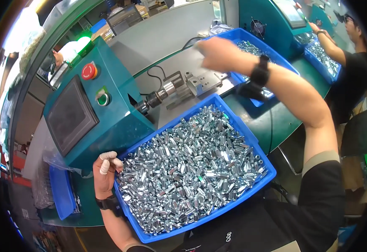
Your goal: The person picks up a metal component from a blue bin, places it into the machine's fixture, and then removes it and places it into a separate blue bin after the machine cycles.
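A blue plastic bin [244,128] heaped with shiny hexagonal metal pieces [192,168] sits in front of me. My left hand [104,174] is at its left rim, with white covers on some fingertips. Those fingers are curled together, and whatever they may hold is hidden. Beyond the bin, my right hand [223,54] is raised over the area between the metal fixture [198,84] and a second blue bin [282,63]. Motion blurs its fingers, so what it holds does not show. A steel chuck [154,99] points out of the green machine toward the fixture.
The green machine [120,122] at left carries a dark screen [72,115], a red stop button [89,71] and a green-ringed knob [102,98]. A blue tray [61,193] leans at lower left. Another person [353,63] works beside a blue bin [334,73] at far right.
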Demonstrator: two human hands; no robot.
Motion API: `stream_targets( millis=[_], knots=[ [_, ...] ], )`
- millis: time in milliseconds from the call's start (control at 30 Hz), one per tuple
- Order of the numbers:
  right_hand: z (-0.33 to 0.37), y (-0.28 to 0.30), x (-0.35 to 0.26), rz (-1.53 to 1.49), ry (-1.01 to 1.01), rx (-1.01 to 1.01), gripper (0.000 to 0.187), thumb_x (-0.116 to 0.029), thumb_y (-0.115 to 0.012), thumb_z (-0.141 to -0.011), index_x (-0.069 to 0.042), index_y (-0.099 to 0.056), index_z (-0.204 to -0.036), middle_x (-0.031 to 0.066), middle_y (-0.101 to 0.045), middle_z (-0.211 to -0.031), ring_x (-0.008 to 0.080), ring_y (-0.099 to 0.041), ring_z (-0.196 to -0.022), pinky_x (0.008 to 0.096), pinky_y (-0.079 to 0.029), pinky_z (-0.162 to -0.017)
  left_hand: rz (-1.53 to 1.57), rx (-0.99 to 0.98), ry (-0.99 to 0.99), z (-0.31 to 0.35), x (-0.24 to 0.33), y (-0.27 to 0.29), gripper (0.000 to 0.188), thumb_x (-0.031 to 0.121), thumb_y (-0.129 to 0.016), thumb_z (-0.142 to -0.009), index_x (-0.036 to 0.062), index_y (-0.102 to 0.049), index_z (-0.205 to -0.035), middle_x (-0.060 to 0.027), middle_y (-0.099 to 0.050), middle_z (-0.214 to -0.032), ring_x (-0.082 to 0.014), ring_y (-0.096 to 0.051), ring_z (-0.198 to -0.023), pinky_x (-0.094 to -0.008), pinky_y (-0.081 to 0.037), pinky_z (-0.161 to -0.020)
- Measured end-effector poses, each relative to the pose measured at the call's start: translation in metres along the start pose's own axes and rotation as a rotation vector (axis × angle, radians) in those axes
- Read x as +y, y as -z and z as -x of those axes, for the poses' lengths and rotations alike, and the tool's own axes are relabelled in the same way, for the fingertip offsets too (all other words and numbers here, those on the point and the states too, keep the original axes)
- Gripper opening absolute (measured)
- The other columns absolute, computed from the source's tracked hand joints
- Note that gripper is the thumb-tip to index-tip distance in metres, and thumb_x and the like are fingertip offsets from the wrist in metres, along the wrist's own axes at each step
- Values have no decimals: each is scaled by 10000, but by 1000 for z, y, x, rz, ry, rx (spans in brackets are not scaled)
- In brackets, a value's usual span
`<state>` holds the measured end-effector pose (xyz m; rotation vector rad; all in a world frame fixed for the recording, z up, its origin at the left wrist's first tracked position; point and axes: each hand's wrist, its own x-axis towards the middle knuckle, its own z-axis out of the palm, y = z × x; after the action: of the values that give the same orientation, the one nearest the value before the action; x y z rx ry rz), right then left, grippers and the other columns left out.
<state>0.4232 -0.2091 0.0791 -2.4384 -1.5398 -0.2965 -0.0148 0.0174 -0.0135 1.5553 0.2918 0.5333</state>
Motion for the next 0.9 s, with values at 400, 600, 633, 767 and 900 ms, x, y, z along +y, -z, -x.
stream_targets(
  millis=[400,600,633,767,900],
  knots=[
    [108,15,6,-554,287,-187,294,-163,-726,-860,-21,-686,-1114,163,-697,-918,275,-683,-804,369,-532,-706,-23,-6,-6,-1,7,0,405,381,-571,-984,12,-606,-1148,-75,-639,-806,-147,-567,-700,-279,-454,-640],
    [119,-7,-33,-448,296,-328,245,-191,-734,-832,-27,-690,-1009,163,-669,-892,321,-661,-792,398,-518,-730,1,47,-9,-3,3,-8,408,386,-579,-979,12,-612,-1140,-75,-644,-807,-146,-573,-697,-269,-453,-632],
    [118,-8,-32,-467,295,-342,235,-187,-731,-826,-30,-687,-995,159,-658,-884,328,-654,-799,402,-517,-736,-3,51,-18,-3,5,-9,408,386,-579,-979,12,-612,-1140,-75,-644,-807,-146,-573,-697,-269,-453,-632],
    [116,-4,-34,-456,326,-391,206,-172,-720,-816,-41,-679,-970,145,-628,-872,341,-640,-815,410,-512,-750,-4,51,-9,-1,4,-5,408,386,-585,-976,10,-614,-1133,-75,-648,-808,-146,-579,-696,-267,-455,-629],
    [117,-1,-35,-362,413,-357,199,-151,-700,-821,-55,-673,-993,129,-601,-883,345,-631,-820,414,-508,-757,-2,55,-1,-1,2,0,405,383,-590,-974,7,-614,-1124,-78,-650,-802,-149,-585,-691,-274,-468,-630]
  ],
)
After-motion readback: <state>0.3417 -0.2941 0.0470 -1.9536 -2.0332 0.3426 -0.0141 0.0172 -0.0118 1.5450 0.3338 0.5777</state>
